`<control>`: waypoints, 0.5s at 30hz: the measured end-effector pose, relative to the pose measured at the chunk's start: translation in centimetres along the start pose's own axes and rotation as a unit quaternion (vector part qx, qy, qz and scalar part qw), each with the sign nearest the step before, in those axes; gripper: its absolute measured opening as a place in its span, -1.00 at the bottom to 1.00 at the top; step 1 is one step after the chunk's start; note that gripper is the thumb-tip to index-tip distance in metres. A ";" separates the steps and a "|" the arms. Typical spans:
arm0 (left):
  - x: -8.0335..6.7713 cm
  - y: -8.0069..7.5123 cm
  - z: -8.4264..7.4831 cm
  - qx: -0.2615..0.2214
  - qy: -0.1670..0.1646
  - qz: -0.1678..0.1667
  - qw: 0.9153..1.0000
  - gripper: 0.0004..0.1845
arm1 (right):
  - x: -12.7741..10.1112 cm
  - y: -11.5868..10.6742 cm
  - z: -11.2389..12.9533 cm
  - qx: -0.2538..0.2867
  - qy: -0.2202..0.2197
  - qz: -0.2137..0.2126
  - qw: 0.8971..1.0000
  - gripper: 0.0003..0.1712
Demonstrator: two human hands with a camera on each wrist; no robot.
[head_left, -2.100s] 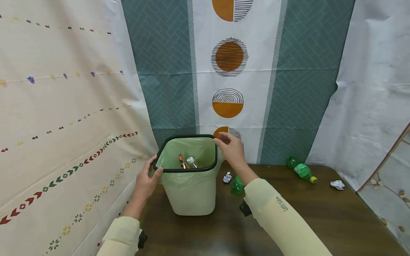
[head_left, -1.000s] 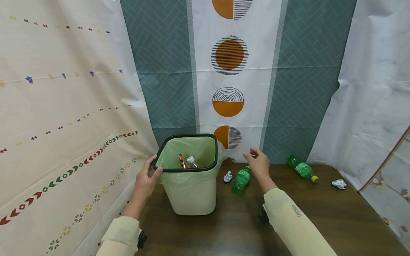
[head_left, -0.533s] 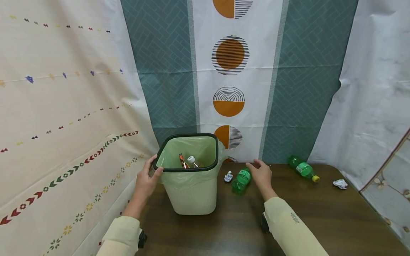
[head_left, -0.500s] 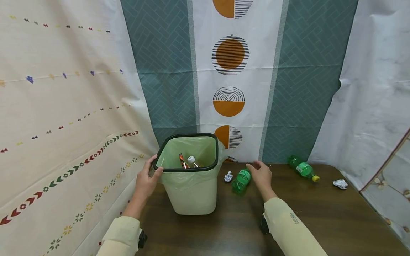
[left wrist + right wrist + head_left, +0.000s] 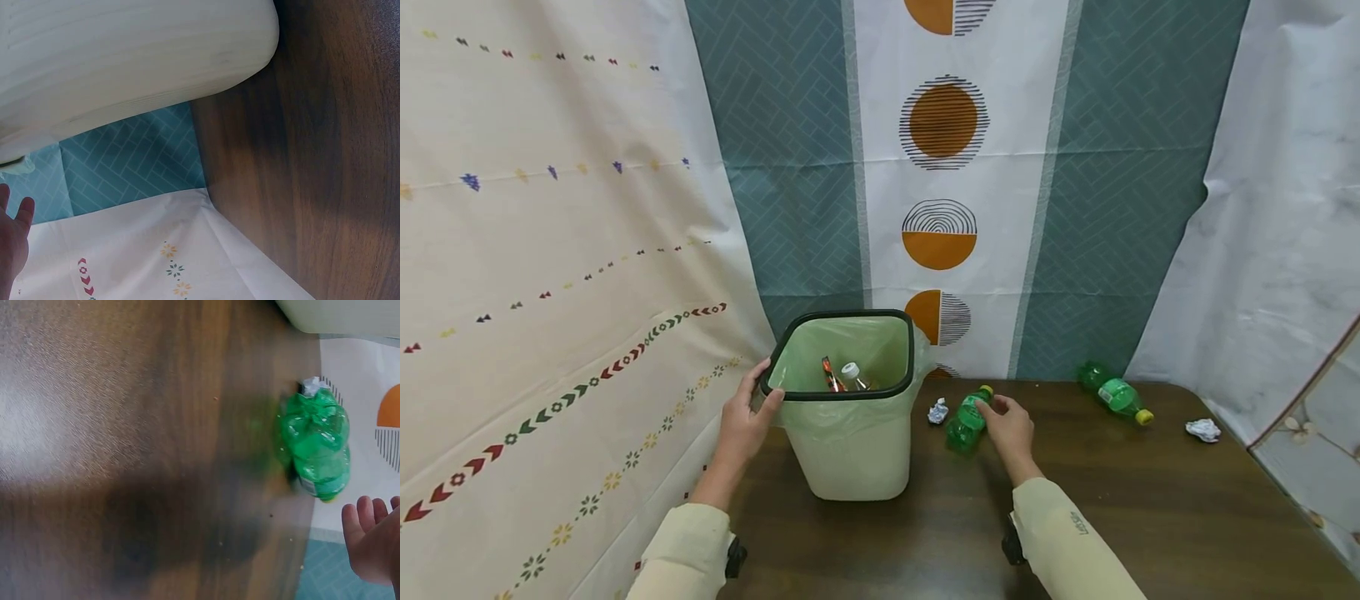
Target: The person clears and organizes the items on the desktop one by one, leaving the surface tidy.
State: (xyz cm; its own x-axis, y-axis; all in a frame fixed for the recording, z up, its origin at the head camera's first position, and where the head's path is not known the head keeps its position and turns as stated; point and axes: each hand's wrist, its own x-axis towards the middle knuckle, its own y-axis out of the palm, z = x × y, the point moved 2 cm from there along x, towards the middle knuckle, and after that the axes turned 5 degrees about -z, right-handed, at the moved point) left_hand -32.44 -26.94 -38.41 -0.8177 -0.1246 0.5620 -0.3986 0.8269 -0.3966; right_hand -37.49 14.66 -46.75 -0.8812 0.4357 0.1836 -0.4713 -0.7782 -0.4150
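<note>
Dark wooden table (image 5: 1150,508) pushed into a corner, with patterned sheets hung up all round as a backdrop (image 5: 940,167).

The right hand (image 5: 1009,427) is down on the table with its fingers (image 5: 992,408) loosely spread and fairly straight, the tips right against the side of a crushed green bottle (image 5: 966,417). It's touching rather than gripping; nothing is curled round it. The wrist view shows the same thing: the bottle (image 5: 317,444) lies on its side with the fingertips (image 5: 369,512) just beside it and the palm open. The bottle lies between that hand and the bin, with its yellow cap pointing toward the back wall.

The left hand (image 5: 741,421) is holding the black rim of the bin (image 5: 850,450) at its near-left corner, thumb hooked over the edge and fingers on the outside.

Count-wise, there are two green bottles on the table: the one by the fingers, and another (image 5: 1116,393) well off to the right by the wall. There are two crumpled paper balls: one (image 5: 937,411) just beside the near bottle and another (image 5: 1204,429) far right. There's one bin with a pale green liner, and inside it a clear bottle with a white cap (image 5: 852,377) plus something orange I can't make out.
</note>
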 end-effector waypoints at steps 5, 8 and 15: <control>0.1 0.0 -0.1 -0.001 -0.001 -0.001 1.000 -0.37 | -0.4 0.6 -0.6 -0.002 0.012 0.010 1.000 -0.34; 0.1 0.0 -0.2 -0.002 -0.003 -0.001 1.000 -0.38 | -0.6 1.0 -1.1 -0.001 0.019 0.014 1.000 -0.33; 0.1 0.0 -0.2 -0.001 -0.009 0.003 1.000 -0.37 | -1.1 2.0 -2.0 0.007 0.043 0.012 0.999 -0.29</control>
State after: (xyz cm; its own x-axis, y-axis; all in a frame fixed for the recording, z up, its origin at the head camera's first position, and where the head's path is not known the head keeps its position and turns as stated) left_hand -32.43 -26.79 -38.19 -0.8270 -0.1298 0.5471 -0.3932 0.8290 -0.3977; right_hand -37.39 13.57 -49.52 -0.8862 0.4534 0.0958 -0.4507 -0.7951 -0.4059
